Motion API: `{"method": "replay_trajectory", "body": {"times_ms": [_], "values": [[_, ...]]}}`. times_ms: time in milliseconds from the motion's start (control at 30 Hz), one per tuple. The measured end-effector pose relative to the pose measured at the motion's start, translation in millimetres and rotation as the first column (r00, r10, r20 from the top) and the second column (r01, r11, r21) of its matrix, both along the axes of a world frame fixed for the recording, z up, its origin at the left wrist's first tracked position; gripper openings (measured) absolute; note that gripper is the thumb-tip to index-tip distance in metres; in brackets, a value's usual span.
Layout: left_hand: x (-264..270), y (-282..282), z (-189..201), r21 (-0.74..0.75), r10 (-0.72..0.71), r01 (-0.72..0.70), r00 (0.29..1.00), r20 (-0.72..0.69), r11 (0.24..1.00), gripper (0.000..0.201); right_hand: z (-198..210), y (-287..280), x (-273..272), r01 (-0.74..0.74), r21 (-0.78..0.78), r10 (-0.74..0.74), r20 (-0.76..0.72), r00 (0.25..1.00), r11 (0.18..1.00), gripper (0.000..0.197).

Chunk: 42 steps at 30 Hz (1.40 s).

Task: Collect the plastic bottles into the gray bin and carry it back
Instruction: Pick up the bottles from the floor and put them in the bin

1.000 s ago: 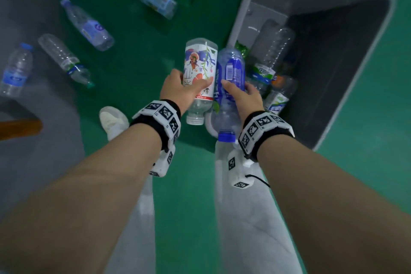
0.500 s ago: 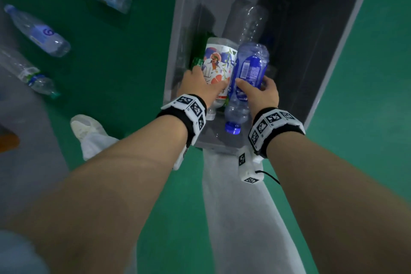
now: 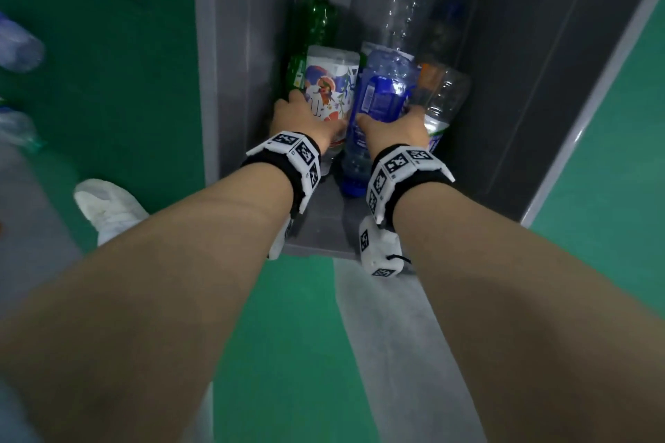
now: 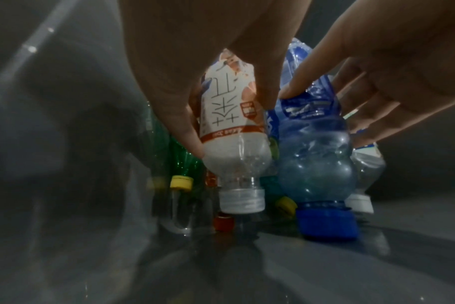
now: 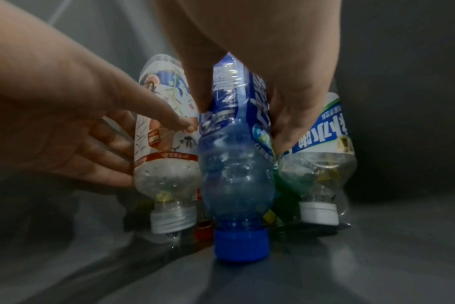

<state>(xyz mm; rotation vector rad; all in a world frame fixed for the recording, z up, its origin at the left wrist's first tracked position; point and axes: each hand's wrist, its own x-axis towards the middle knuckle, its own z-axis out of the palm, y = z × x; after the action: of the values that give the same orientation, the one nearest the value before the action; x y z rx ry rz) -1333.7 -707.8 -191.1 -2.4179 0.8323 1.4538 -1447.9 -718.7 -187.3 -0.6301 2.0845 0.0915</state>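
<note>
Gray bin [image 3: 252, 90] now reached deep into; half second ago hands only at rim. Step: two bottles set down inside. Blue bottle [image 3: 381, 97] gripped by right hand [image 3: 396, 129], picture bottle [image 3: 329, 90] by left hand [image 3: 302, 119], caps down. Next: fingers let go, hands lifted out.

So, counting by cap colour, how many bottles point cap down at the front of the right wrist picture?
White cap: 2, the illustrated bottle and the clear bottle with blue lettering
Blue cap: 1, the blue bottle
Total: 3
</note>
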Motion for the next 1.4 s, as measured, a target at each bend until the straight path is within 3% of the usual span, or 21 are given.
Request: {"method": "replay_trajectory", "body": {"times_ms": [267,433,567,900,1200,1400], "values": [[-0.4,-1.8,-7.9,0.015,-0.05,0.05,0.999,0.012,0.999,0.07,-11.5,-2.6,6.1,-0.085,0.046,0.087,-0.043,0.995,0.995,0.069],[0.2,-4.9,-2.1,0.058,-0.066,0.067,0.998,-0.02,0.996,0.044,-5.5,-5.7,8.0,-0.117,0.031,0.119,-0.047,0.992,0.993,0.067],[2.0,-0.7,11.0,0.067,-0.077,0.079,0.997,-0.03,0.995,0.033,8.0,-1.3,10.8,-0.114,0.004,0.114,-0.063,0.992,0.994,0.066],[23.2,22.5,66.3,-0.07,-0.057,0.048,0.99,-0.127,0.996,0.03,66.5,21.9,32.5,-0.124,-0.027,0.122,-0.068,0.99,0.992,0.054],[89.1,41.2,131.9,-0.198,0.087,-0.144,0.959,-0.269,0.97,0.021,133.4,34.2,107.3,-0.229,-0.057,0.226,-0.044,0.973,0.972,0.045],[166.4,64.7,156.4,-0.2,0.161,-0.212,0.956,-0.244,0.957,0.021,159.8,43.0,186.1,-0.314,-0.113,0.316,-0.006,0.949,0.943,0.037]]}}
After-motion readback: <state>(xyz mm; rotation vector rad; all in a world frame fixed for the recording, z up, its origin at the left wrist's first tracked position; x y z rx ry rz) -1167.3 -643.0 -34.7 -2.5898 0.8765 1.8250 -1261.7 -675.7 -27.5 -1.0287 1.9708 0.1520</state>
